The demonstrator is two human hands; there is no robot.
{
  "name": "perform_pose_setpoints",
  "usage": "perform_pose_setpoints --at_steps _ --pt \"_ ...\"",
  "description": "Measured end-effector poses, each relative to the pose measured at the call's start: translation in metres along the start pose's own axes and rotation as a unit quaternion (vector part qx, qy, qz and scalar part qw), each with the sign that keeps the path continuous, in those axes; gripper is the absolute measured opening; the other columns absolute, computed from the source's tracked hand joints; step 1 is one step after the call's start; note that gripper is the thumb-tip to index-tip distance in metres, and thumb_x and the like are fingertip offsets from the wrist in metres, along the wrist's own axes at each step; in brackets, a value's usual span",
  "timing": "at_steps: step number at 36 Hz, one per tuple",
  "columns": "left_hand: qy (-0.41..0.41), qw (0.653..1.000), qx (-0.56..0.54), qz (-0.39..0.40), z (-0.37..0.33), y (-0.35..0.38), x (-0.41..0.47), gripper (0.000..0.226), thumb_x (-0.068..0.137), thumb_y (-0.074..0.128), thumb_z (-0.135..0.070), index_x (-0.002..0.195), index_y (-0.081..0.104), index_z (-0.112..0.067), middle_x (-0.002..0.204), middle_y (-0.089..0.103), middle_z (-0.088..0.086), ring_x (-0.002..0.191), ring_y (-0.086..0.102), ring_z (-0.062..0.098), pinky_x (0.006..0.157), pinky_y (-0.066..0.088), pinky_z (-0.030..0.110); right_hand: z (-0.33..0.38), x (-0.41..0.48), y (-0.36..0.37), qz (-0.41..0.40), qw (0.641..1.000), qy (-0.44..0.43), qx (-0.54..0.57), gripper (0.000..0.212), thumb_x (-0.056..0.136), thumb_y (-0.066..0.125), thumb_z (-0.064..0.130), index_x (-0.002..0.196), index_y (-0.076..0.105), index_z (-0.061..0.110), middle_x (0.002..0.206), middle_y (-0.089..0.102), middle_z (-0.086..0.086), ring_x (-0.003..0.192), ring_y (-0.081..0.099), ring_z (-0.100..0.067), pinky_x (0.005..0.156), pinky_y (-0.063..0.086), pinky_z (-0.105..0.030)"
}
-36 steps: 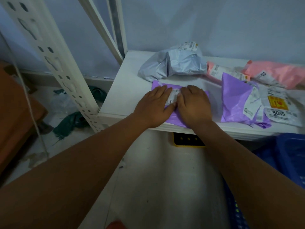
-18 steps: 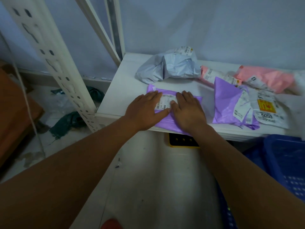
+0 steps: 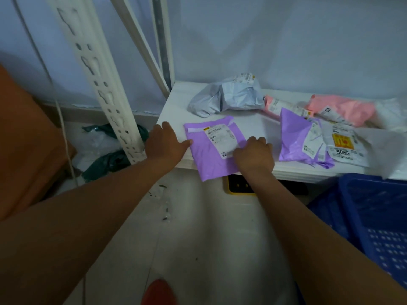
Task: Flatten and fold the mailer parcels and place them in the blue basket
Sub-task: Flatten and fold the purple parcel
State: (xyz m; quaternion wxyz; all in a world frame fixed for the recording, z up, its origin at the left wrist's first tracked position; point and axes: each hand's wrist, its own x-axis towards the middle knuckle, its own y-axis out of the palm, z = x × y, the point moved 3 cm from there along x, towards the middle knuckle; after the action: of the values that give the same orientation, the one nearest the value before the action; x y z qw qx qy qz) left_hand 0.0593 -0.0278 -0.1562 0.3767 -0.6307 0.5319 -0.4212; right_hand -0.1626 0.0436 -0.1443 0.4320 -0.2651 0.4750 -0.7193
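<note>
my left hand [image 3: 166, 144]: flat, fingers wide, touching purple mailer [image 3: 204, 156], left edge
my right hand [image 3: 253, 154]: curled, pinching its right edge

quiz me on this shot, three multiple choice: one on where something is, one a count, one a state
1. Where is the blue basket?
A on the shelf
B lower than the shelf, at the right
C hung on the upright

2. How many purple mailers lie on the shelf?
A one
B two
C four

3. How is the grey mailer?
A pressed flat
B crumpled and puffy
C inside the basket

Answers:
1. B, its rim shows beneath the shelf's front edge.
2. B, there is a flat purple mailer at the front edge and a rumpled purple mailer to its right.
3. B, it bulges with creases at the back of the shelf.
</note>
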Motion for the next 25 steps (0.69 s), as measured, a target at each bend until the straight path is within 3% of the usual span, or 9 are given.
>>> perform_pose_setpoints --at_steps 3,8,12,15,17,19,22,23,25 --pt "-0.021 0.998 -0.019 0.055 -0.001 -0.001 -0.008 0.065 0.083 0.060 -0.069 0.097 0.060 -0.006 0.104 0.067 0.015 0.093 0.063 0.033 0.066 0.042 0.033 0.001 -0.010 0.000 0.023 0.995 0.062 0.071 0.037 0.087 0.057 0.029 0.118 0.051 0.009 0.123 0.053 -0.013 0.120 0.048 -0.034 0.086 0.042 -0.038" --pt "-0.065 0.984 -0.131 0.102 -0.015 -0.007 -0.013 0.069 0.079 0.066 -0.068 0.099 0.066 -0.002 0.095 0.070 0.014 0.087 0.068 0.033 0.070 0.049 0.033 0.002 -0.025 0.001 0.030 0.985 0.090 0.145 0.021 0.087 0.059 0.028 0.095 0.054 0.009 0.107 0.062 -0.013 0.105 0.057 -0.034 0.076 0.043 -0.032" --pt "-0.129 0.920 -0.302 0.213 -0.025 -0.004 -0.024 0.050 0.078 0.083 -0.039 0.096 0.060 0.002 0.085 0.071 0.021 0.067 0.072 0.034 0.065 0.062 0.045 -0.001 -0.031 0.001 0.007 0.959 0.130 0.251 0.012 0.090 0.059 0.017 0.088 0.051 0.008 0.092 0.054 -0.009 0.084 0.053 -0.028 0.070 0.043 -0.030" --pt "-0.152 0.891 -0.336 0.266 -0.028 -0.007 -0.031 0.044 0.081 0.082 -0.027 0.103 0.059 0.003 0.087 0.070 0.022 0.060 0.068 0.029 0.053 0.059 0.035 -0.009 -0.031 0.006 0.008 0.919 0.190 0.346 0.015 0.083 0.064 0.017 0.084 0.053 0.007 0.087 0.056 -0.008 0.091 0.063 -0.034 0.081 0.058 -0.043" --pt "-0.161 0.860 -0.361 0.322 -0.028 -0.011 -0.033 0.038 0.084 0.079 -0.026 0.108 0.061 -0.002 0.088 0.070 0.015 0.063 0.066 0.023 0.053 0.056 0.030 -0.015 -0.030 0.007 0.045 0.898 0.223 0.376 0.022 0.077 0.070 0.020 0.087 0.056 0.007 0.088 0.059 -0.009 0.089 0.064 -0.033 0.081 0.058 -0.043" --pt "-0.172 0.822 -0.383 0.384 -0.025 -0.018 -0.037 0.028 0.087 0.075 -0.025 0.106 0.062 -0.009 0.085 0.068 0.008 0.069 0.064 0.019 0.058 0.056 0.031 -0.020 -0.031 0.008 0.107 0.863 0.253 0.425 0.027 0.075 0.074 0.018 0.094 0.060 0.006 0.094 0.065 -0.012 0.082 0.062 -0.030 0.068 0.056 -0.036" --pt "-0.182 0.778 -0.409 0.441 -0.022 -0.029 -0.047 0.024 0.088 0.073 -0.017 0.108 0.064 -0.008 0.093 0.070 0.009 0.079 0.067 0.022 0.058 0.060 0.032 -0.022 -0.036 0.005 0.182 0.812 0.272 0.483 0.011 0.087 0.067 0.010 0.095 0.060 0.008 0.094 0.068 -0.012 0.066 0.065 -0.023 0.048 0.052 -0.026" --pt "-0.178 0.770 -0.421 0.446 -0.021 -0.029 -0.049 0.027 0.089 0.072 -0.013 0.113 0.064 -0.006 0.099 0.072 0.010 0.085 0.069 0.024 0.061 0.061 0.034 -0.020 -0.041 0.001 0.206 0.803 0.269 0.491 0.004 0.091 0.063 0.007 0.091 0.059 0.008 0.087 0.067 -0.010 0.060 0.065 -0.021 0.048 0.053 -0.026" --pt "-0.168 0.761 -0.448 0.439 -0.022 -0.031 -0.050 0.034 0.090 0.067 -0.005 0.124 0.061 -0.004 0.113 0.072 0.012 0.098 0.070 0.024 0.075 0.061 0.034 -0.019 -0.046 -0.003 0.239 0.796 0.262 0.491 0.001 0.093 0.062 0.006 0.093 0.061 0.007 0.085 0.069 -0.011 0.065 0.066 -0.023 0.069 0.059 -0.035"
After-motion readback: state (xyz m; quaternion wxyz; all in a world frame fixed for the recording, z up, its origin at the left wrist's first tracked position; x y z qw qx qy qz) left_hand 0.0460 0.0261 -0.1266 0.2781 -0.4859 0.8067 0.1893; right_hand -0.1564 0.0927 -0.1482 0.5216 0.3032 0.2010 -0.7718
